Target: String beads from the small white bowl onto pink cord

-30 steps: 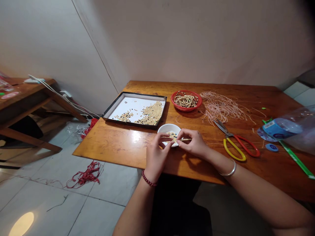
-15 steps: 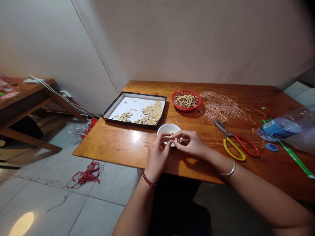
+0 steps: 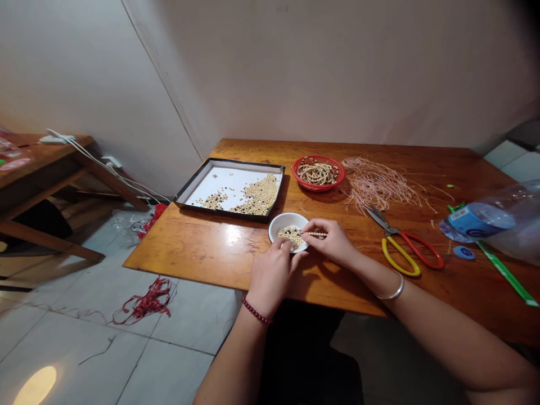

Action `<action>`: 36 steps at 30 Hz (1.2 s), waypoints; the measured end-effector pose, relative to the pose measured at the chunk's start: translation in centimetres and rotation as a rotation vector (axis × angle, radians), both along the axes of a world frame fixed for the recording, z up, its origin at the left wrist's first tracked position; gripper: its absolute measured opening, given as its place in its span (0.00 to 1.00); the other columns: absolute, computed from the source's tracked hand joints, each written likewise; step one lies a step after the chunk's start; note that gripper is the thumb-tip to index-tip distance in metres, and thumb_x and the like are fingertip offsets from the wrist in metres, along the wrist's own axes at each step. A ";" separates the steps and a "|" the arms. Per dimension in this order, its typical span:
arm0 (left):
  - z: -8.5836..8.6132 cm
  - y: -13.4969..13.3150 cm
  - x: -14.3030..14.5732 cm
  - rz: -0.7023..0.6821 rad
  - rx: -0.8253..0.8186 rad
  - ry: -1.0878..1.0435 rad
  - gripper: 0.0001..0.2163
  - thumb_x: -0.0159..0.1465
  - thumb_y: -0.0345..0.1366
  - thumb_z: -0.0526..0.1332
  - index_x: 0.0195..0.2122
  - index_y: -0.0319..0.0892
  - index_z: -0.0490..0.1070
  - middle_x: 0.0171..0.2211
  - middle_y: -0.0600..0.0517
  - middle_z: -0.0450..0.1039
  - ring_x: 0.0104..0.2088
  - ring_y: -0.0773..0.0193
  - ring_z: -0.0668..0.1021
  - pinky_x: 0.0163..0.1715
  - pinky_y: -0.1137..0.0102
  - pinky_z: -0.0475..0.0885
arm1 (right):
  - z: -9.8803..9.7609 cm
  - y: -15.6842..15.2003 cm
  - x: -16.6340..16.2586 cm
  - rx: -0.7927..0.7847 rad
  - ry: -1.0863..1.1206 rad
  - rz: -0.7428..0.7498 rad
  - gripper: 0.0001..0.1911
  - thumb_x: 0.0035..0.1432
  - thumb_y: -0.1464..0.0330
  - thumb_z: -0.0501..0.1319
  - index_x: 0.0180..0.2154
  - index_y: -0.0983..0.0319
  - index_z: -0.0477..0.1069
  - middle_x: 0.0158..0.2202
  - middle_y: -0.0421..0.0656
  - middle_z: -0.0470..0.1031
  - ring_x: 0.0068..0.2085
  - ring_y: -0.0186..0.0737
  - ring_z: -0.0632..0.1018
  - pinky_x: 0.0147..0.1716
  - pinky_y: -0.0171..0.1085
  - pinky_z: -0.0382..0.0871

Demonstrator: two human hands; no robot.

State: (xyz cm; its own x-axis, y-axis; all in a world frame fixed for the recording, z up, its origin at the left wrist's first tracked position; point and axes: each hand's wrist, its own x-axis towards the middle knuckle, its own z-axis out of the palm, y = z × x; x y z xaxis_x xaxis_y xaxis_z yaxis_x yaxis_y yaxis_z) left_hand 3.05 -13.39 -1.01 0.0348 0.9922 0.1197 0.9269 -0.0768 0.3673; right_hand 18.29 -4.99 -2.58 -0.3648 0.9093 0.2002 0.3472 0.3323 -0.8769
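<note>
A white bowl point(image 3: 273, 224) holds loose cream beads point(image 3: 287, 232) with some dark ones among them. My left hand point(image 3: 272, 269) is at its near rim, index finger bent over the beads and thumb held apart. Its fingertips are partly hidden, and I see nothing held in it. At the bowl's right side my right hand point(image 3: 331, 243) pinches a short string of cream beads point(image 3: 315, 234), which lies along the fingers with its tip over the bowl.
A black-edged tray point(image 3: 198, 179) of loose beads stands behind left. Behind the bowl sits a red basket point(image 3: 318, 187) of beaded strands. Pink cord point(image 3: 375, 183), scissors point(image 3: 392, 230), a cut plastic bottle point(image 3: 481, 219) and a green strip point(image 3: 508, 274) lie to the right.
My hands, close together over the bowl before, have parted. The left has come down to the bowl's near rim; the right has shifted slightly up with the bead string.
</note>
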 end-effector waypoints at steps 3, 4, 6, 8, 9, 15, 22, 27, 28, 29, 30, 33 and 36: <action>-0.1 0.0 0.0 -0.053 -0.015 0.021 0.15 0.65 0.49 0.52 0.44 0.47 0.70 0.47 0.50 0.72 0.36 0.61 0.78 0.31 0.70 0.66 | -0.1 0.2 0.0 -0.020 0.005 -0.009 0.06 0.49 0.68 0.62 0.29 0.63 0.74 0.29 0.44 0.78 0.31 0.39 0.78 0.32 0.34 0.70; -0.1 0.0 0.0 -0.058 -0.021 0.021 0.14 0.65 0.48 0.53 0.44 0.47 0.70 0.46 0.50 0.72 0.36 0.62 0.78 0.31 0.71 0.66 | -0.2 0.2 0.0 -0.026 0.009 -0.011 0.06 0.49 0.67 0.62 0.29 0.63 0.74 0.29 0.44 0.78 0.31 0.39 0.78 0.32 0.34 0.70; -0.1 0.0 -0.1 -0.057 -0.022 0.011 0.12 0.65 0.46 0.54 0.44 0.48 0.70 0.44 0.50 0.73 0.35 0.62 0.78 0.31 0.71 0.66 | -0.3 0.3 0.0 -0.036 0.017 -0.016 0.07 0.49 0.67 0.62 0.29 0.64 0.75 0.29 0.44 0.78 0.31 0.39 0.78 0.32 0.35 0.71; -0.1 0.0 -0.2 -0.059 -0.007 -0.011 0.11 0.64 0.44 0.55 0.43 0.47 0.70 0.42 0.51 0.74 0.36 0.61 0.78 0.31 0.71 0.66 | -0.4 0.3 0.0 -0.046 0.007 -0.028 0.07 0.49 0.67 0.62 0.29 0.64 0.75 0.30 0.44 0.78 0.32 0.40 0.78 0.33 0.35 0.71; -0.1 0.0 -0.2 -0.064 0.002 -0.028 0.10 0.64 0.44 0.56 0.42 0.47 0.70 0.42 0.51 0.74 0.36 0.61 0.78 0.31 0.71 0.66 | -0.4 0.3 0.0 -0.049 -0.004 -0.038 0.07 0.48 0.67 0.62 0.29 0.64 0.75 0.30 0.44 0.79 0.32 0.40 0.78 0.33 0.35 0.70; -0.3 0.3 -0.2 -0.096 0.044 -0.161 0.10 0.65 0.43 0.54 0.41 0.46 0.71 0.40 0.51 0.75 0.38 0.62 0.78 0.35 0.70 0.69 | -0.4 0.5 0.0 -0.052 -0.033 -0.064 0.06 0.47 0.69 0.62 0.28 0.63 0.76 0.30 0.44 0.79 0.32 0.40 0.78 0.35 0.36 0.70; -1.0 0.5 -0.5 -0.105 0.063 -0.356 0.08 0.64 0.38 0.56 0.40 0.47 0.74 0.39 0.53 0.77 0.36 0.64 0.78 0.37 0.71 0.71 | -0.9 0.8 0.1 -0.084 -0.014 -0.061 0.06 0.48 0.68 0.62 0.29 0.63 0.76 0.30 0.44 0.79 0.33 0.40 0.78 0.35 0.36 0.70; -0.9 0.6 -0.5 -0.041 0.055 -0.536 0.06 0.62 0.37 0.59 0.37 0.46 0.75 0.36 0.54 0.78 0.31 0.67 0.78 0.34 0.73 0.72 | -0.7 0.7 0.1 -0.063 -0.020 -0.069 0.06 0.47 0.68 0.62 0.28 0.63 0.76 0.30 0.44 0.79 0.33 0.40 0.78 0.35 0.36 0.70; -0.9 0.7 -0.5 -0.016 0.059 -0.570 0.06 0.62 0.37 0.59 0.37 0.46 0.75 0.35 0.55 0.78 0.29 0.68 0.78 0.33 0.73 0.72 | -0.6 0.6 0.1 -0.057 -0.018 -0.074 0.06 0.47 0.68 0.62 0.28 0.63 0.76 0.30 0.45 0.79 0.32 0.40 0.78 0.35 0.36 0.70; -0.9 0.7 -0.5 0.013 0.071 -0.602 0.06 0.62 0.37 0.59 0.37 0.46 0.75 0.35 0.55 0.78 0.28 0.69 0.78 0.32 0.73 0.73 | -0.5 0.5 0.0 -0.055 -0.011 -0.074 0.06 0.47 0.68 0.62 0.28 0.63 0.75 0.29 0.45 0.79 0.32 0.40 0.78 0.34 0.36 0.70; -0.8 0.8 -0.5 0.041 0.090 -0.633 0.06 0.62 0.37 0.59 0.37 0.46 0.75 0.35 0.55 0.78 0.27 0.69 0.78 0.32 0.73 0.73 | -0.3 0.4 0.0 -0.056 0.000 -0.067 0.06 0.47 0.67 0.62 0.28 0.64 0.75 0.29 0.45 0.78 0.31 0.40 0.78 0.33 0.36 0.70; -0.6 0.9 -0.5 0.088 0.160 -0.729 0.06 0.61 0.36 0.60 0.38 0.44 0.72 0.37 0.53 0.77 0.32 0.67 0.79 0.32 0.73 0.73 | 0.0 0.0 -0.1 -0.077 0.031 -0.002 0.08 0.47 0.66 0.63 0.28 0.64 0.75 0.29 0.45 0.78 0.30 0.39 0.77 0.31 0.35 0.71; -0.4 1.0 -0.4 0.079 0.163 -0.834 0.08 0.60 0.35 0.61 0.40 0.42 0.67 0.37 0.50 0.77 0.34 0.66 0.79 0.30 0.74 0.73 | 0.0 -0.3 -0.1 -0.115 0.061 0.080 0.08 0.48 0.65 0.64 0.29 0.64 0.75 0.29 0.45 0.78 0.30 0.39 0.77 0.31 0.34 0.71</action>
